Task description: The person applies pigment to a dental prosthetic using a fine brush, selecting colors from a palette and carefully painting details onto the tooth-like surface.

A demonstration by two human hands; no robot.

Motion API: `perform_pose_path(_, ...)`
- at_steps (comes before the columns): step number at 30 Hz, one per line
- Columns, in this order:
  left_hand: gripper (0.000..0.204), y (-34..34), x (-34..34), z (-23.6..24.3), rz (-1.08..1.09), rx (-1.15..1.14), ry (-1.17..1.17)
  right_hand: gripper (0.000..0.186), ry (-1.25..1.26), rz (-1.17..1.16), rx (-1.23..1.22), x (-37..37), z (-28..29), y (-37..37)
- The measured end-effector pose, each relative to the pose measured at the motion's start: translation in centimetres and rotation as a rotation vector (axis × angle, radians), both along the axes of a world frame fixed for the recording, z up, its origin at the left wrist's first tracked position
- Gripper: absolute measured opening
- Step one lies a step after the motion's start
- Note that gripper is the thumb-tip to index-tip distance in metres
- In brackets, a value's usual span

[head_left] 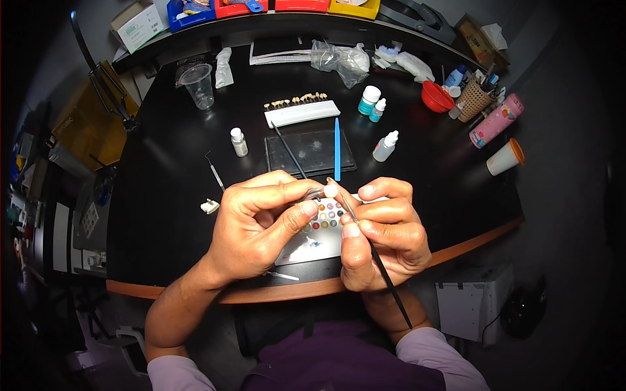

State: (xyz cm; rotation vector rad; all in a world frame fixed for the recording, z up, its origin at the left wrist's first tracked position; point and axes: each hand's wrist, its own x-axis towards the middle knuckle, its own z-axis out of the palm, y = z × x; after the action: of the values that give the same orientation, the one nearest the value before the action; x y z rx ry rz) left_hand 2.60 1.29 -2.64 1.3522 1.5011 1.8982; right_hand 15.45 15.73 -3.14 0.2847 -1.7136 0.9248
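My left hand [254, 218] pinches a small metal holder [315, 193] bearing a cream, tooth-like piece [330, 191]. A thin black-handled brush [383, 274] is held in my right hand [385, 241], its tip at that piece. Under both hands is a white palette [306, 247] with coloured wells, partly hidden. Behind them, a dark flat tray [313, 146] carries a blue stick [337, 148] and a slim dark tool [289, 148]. A pale dental model [210, 206] and a metal probe [216, 171] lie to the left.
A tooth shade guide [301, 113], white bottles [238, 142], a dropper bottle [385, 146], plastic cup [201, 88], red bowl [437, 96], pen holder [475, 102], pink flask [495, 120] and paper cup [505, 156] stand on the black desk [156, 215]. Coloured bins [300, 5] line the back shelf.
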Motion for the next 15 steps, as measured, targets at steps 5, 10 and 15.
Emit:
perform_pose_path(5,0.025,-0.24,-0.02,0.05,-0.004,-0.031,0.005,0.025,-0.015,-0.009,0.012,0.07,0.11,-0.19)
perform_pose_path(10,0.025,-0.05,0.22,0.09,0.021,-0.019,-0.011,0.02,0.018,0.039,-0.084,-0.45,-0.8,-0.25)
perform_pose_path(15,0.024,-0.19,0.05,0.33,0.03,-0.086,-0.034,0.019,0.005,0.025,-0.057,-0.48,-0.66,-0.13)
